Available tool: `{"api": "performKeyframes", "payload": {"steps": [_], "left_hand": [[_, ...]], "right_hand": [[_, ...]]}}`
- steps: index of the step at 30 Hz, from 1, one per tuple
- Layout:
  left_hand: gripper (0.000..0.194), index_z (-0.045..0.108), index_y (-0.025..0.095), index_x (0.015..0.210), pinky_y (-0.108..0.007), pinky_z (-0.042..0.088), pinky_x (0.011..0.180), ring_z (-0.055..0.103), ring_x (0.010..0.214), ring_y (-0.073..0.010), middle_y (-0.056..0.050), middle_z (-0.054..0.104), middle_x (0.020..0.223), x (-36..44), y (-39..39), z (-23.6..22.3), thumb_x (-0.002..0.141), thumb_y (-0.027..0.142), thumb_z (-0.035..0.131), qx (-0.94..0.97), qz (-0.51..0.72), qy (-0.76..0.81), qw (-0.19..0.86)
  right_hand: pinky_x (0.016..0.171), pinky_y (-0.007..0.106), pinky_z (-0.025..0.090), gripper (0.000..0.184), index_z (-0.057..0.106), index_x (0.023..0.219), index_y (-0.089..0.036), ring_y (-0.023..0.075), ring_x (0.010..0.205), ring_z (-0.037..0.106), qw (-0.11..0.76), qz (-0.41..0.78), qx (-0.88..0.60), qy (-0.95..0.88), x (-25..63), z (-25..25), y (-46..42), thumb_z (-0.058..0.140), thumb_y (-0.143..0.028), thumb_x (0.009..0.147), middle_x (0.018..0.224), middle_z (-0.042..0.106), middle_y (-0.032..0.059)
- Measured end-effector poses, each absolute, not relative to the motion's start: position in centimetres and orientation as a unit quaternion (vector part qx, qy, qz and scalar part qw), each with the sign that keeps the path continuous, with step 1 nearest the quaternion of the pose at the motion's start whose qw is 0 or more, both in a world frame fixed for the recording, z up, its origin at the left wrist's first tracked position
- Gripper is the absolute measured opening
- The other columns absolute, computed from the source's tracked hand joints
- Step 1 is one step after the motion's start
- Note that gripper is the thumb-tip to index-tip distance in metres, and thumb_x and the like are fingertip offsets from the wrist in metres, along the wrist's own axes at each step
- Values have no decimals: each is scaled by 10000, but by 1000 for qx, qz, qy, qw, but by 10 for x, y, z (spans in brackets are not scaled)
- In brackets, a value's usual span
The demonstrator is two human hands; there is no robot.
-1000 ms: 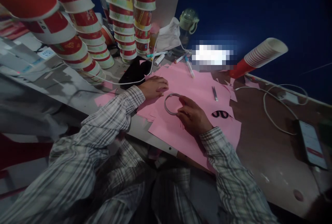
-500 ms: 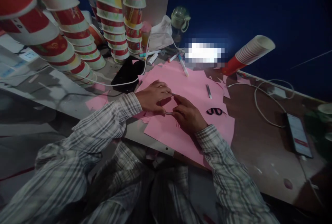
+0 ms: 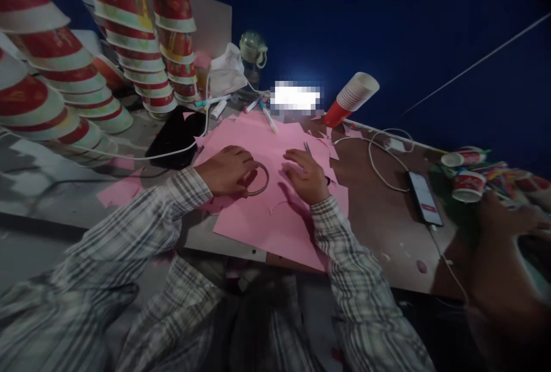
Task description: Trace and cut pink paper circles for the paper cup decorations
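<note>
Pink paper sheets point(image 3: 245, 220) lie piled on the table in front of me. Over them my left hand point(image 3: 228, 171) grips the left side of a thin greyish ring point(image 3: 267, 179), which looks like a narrow roll of tape. Apart from the ring, just to its right, my right hand point(image 3: 306, 175) holds nothing; its fingers are spread and slightly curled. Behind that hand pokes the metal tip of scissors point(image 3: 307, 147), the rest mostly covered. A thin curved line crosses the paper below the hands.
Tall stacks of red-and-white paper cups point(image 3: 129, 45) stand at left, near a black tablet-like object point(image 3: 174, 139). Markers point(image 3: 267, 116) and a leaning cup stack point(image 3: 350, 99) lie behind. A charging phone point(image 3: 424, 197) is rightward, with another person's arm point(image 3: 501, 263) beyond.
My right hand has let go of the ring and drawn away, its fingers spreading. My left hand keeps the ring. The view has turned right, bringing another person's arm and more cups into sight.
</note>
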State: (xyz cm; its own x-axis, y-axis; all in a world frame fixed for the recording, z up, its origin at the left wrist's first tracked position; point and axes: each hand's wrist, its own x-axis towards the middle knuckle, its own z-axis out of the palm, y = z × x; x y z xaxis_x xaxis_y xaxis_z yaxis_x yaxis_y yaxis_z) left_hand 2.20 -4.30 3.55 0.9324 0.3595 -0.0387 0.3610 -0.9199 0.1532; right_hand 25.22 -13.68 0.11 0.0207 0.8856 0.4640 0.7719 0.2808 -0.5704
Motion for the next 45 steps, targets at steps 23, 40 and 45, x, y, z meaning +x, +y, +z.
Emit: {"api": "performKeyframes", "payload": {"steps": [23,40,45], "left_hand": [[242,707,110,985,-430,480,736,671,909,-322,-216,678,1043,45,-62,58,774,211,644,977,-56,205,30],[303,683,93,1083,-416,462,786,657,962,-320,-211,664,1111,42,-63,63,821,241,648,972,-72,219,43],[313,677,97,1113,-421,457,801,650,988,-327,-198,661,1122,40,-65,65,842,249,637,973,-71,218,33]], "right_hand": [[954,523,527,230,730,944,-177,324,1009,695,178,78,-750,-632,265,17,12,659,-343,802,994,759,132],[814,311,492,530,573,1383,-199,179,797,618,148,151,-698,-684,282,27,-57,465,-202,864,905,708,34],[745,282,469,616,452,1471,-145,175,759,605,162,151,-705,-673,277,26,-56,490,-200,859,840,691,24]]}}
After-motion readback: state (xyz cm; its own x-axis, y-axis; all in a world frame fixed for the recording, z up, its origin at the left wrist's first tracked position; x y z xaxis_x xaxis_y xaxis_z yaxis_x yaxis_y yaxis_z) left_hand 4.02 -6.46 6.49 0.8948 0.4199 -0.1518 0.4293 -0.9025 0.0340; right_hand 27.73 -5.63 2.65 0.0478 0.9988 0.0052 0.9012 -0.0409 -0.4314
